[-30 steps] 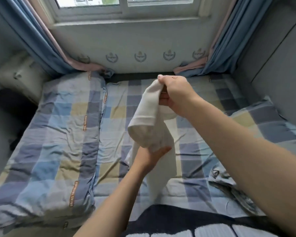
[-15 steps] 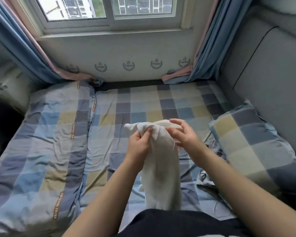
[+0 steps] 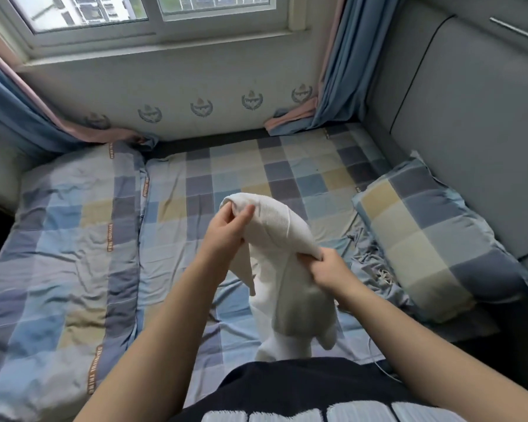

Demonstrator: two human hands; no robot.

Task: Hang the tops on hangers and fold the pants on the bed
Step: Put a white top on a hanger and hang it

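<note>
A white ribbed garment (image 3: 284,269) hangs in front of me above the checked bed sheet (image 3: 256,178). My left hand (image 3: 226,236) pinches its upper left edge, fingers curled into the fabric. My right hand (image 3: 326,269) grips the garment lower and to the right, at a fold of the same edge. The cloth stretches between both hands, and the rest drops toward my lap. I cannot tell whether it is a top or pants. A crumpled blue-grey garment with a drawstring (image 3: 375,263) lies on the sheet to the right.
A checked pillow (image 3: 433,239) lies at the right against the grey padded headboard (image 3: 470,117). A checked duvet (image 3: 64,245) covers the bed's left half. Blue curtains (image 3: 339,71) hang beside the window at the far wall.
Both hands have moved apart along the garment's edge: the right hand slid down and right, the left stayed high. The cloth is now spread between them. The view tilted up a little.
</note>
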